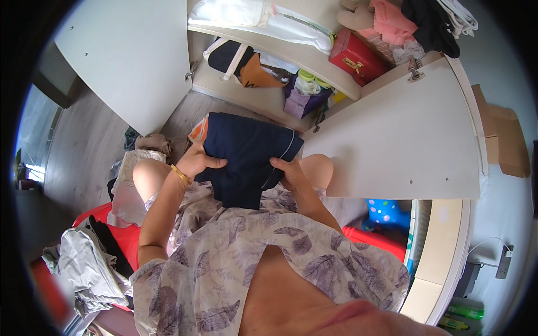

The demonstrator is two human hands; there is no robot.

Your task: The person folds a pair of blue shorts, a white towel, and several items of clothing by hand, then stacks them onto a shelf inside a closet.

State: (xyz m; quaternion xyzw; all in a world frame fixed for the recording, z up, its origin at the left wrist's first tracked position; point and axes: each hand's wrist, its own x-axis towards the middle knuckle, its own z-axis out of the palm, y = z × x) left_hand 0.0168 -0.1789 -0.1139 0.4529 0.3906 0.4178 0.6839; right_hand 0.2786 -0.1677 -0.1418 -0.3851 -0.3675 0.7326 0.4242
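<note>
Navy cloth (pixel 246 154) being held over lap (pixel 196 210), near cupboard's (pixel 235 100) bottom front edge. Left side being pinched by left hand (pixel 196 161), right side by right hand (pixel 290 172), both pretty much equally near. Long way kinda running hand to hand.

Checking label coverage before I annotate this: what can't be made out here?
- Head view: most fingers of the left hand and right hand, behind the folded navy-blue cloth with pale piping.
- Head view: most of the orange-and-white fabric, covered by that cloth; can't tell if they're joined.
- Head view: inside of the red rectangular box with gold clasp; it's closed.
- Head view: red shape at lower left, blurred and cut by the dark rim.
</note>
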